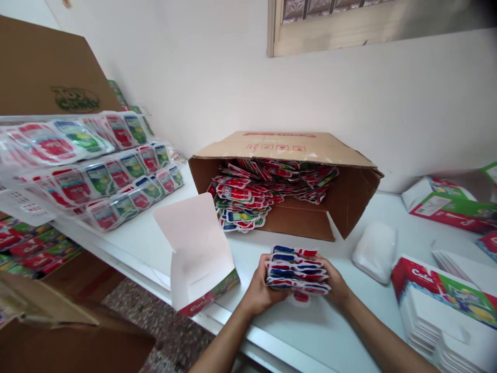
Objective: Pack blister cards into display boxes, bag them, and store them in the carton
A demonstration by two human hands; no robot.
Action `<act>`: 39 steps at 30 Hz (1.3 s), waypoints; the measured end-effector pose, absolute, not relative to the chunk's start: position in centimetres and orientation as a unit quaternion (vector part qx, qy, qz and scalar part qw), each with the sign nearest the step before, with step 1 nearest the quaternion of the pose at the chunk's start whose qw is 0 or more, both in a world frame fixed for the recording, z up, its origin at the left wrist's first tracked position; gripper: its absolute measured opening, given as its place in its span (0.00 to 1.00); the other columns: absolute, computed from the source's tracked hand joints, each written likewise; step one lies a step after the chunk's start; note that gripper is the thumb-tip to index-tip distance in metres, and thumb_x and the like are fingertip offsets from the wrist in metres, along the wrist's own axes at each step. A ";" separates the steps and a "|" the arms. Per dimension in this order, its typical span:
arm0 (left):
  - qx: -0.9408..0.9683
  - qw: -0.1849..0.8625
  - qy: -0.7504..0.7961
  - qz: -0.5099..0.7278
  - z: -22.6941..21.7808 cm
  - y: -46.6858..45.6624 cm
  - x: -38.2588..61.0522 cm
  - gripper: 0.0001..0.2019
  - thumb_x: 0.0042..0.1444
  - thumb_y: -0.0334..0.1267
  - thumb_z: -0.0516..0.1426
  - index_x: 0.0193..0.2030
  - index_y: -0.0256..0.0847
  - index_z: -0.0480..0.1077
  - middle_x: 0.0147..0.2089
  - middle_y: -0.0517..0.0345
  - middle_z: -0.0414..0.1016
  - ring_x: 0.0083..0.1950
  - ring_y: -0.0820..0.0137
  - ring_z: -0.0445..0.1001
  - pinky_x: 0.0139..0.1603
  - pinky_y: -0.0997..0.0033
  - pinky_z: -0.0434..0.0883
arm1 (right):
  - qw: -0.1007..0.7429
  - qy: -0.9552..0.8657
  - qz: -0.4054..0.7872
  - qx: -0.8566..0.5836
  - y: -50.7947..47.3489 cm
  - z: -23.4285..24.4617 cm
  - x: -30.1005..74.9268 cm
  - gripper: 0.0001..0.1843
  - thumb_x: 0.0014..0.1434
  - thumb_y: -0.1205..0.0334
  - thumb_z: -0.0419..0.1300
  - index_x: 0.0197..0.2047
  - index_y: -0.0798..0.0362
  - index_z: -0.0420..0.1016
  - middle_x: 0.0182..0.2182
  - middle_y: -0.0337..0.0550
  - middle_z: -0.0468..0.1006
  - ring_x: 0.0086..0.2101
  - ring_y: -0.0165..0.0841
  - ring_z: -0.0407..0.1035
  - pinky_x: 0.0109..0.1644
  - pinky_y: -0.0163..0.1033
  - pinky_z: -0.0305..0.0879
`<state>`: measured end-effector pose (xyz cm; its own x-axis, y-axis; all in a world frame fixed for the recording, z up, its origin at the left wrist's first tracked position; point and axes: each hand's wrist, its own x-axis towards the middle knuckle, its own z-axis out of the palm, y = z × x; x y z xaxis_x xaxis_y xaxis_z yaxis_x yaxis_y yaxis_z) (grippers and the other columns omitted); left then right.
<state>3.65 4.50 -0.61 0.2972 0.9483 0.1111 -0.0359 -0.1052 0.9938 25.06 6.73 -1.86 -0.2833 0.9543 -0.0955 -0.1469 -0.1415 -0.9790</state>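
Between my two hands is a stack of candy packets (297, 270) with blue, red and white edges, held just above the white table. My left hand (261, 290) grips the stack's left side, and my right hand (334, 282) closes on its right side. Left of the stack stands an open display box (202, 259), its white inside showing and its front printed "Cola" and "Sprite". Behind my hands a cardboard carton (287, 147) lies on its side, its opening facing me. Many loose packets (243, 194) fill it, some spilling at its left front.
Flat printed box blanks (430, 295) are stacked at the right, near a white plastic-wrapped bundle (376, 251). Clear-wrapped rows of packets (116, 176) line the left side. A brown carton (70, 331) stands below the table's left edge. Assembled boxes (450, 204) sit at the far right.
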 end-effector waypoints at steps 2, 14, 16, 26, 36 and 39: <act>0.553 0.570 0.392 0.465 -0.6 4.4 3.7 0.48 0.40 0.33 0.69 0.66 0.44 0.48 0.48 0.54 0.74 0.46 0.64 0.75 0.49 0.63 0.71 | 0.426 -0.448 0.676 -0.401 6.5 -1.9 24.7 0.33 0.59 0.33 0.46 0.50 0.48 0.75 0.41 0.49 0.82 0.42 0.45 0.76 0.47 0.50 0.70; 0.601 0.539 0.383 0.448 0.0 4.6 3.3 0.23 0.41 0.27 0.64 0.47 0.37 0.69 0.44 0.54 0.78 0.45 0.62 0.76 0.45 0.69 0.72 | 0.298 -0.772 0.236 -0.510 14.7 2.3 27.2 0.24 0.66 0.44 0.48 0.42 0.52 0.79 0.37 0.47 0.81 0.38 0.39 0.74 0.46 0.43 0.70; 0.604 0.535 0.386 0.447 0.2 4.5 3.4 0.22 0.41 0.27 0.64 0.46 0.37 0.69 0.44 0.54 0.78 0.44 0.62 0.76 0.45 0.69 0.73 | 0.329 -0.751 0.152 -0.552 19.6 3.9 28.7 0.18 0.66 0.52 0.52 0.48 0.54 0.76 0.48 0.55 0.76 0.48 0.43 0.70 0.54 0.48 0.65; 0.580 0.568 0.379 0.444 -0.1 4.3 3.1 0.20 0.42 0.28 0.64 0.44 0.38 0.66 0.43 0.54 0.78 0.44 0.62 0.76 0.44 0.69 0.72 | 0.376 -0.756 0.079 -0.530 25.8 6.3 30.2 0.10 0.64 0.59 0.55 0.42 0.52 0.75 0.48 0.52 0.76 0.52 0.46 0.65 0.57 0.51 0.61; 0.581 0.538 0.402 0.460 -0.6 4.9 3.2 0.31 0.37 0.32 0.69 0.51 0.39 0.67 0.50 0.52 0.72 0.52 0.59 0.72 0.55 0.63 0.68 | 0.437 -0.587 0.540 -0.415 8.2 0.2 26.8 0.15 0.62 0.45 0.54 0.38 0.48 0.66 0.32 0.39 0.73 0.32 0.34 0.66 0.36 0.36 0.63; 0.592 0.540 0.387 0.456 -0.7 5.1 3.2 0.38 0.36 0.33 0.70 0.57 0.40 0.64 0.53 0.51 0.70 0.54 0.57 0.70 0.58 0.60 0.65 | 0.446 -0.499 0.641 -0.376 7.2 0.0 26.3 0.15 0.60 0.46 0.56 0.38 0.48 0.66 0.29 0.37 0.71 0.29 0.33 0.64 0.33 0.35 0.61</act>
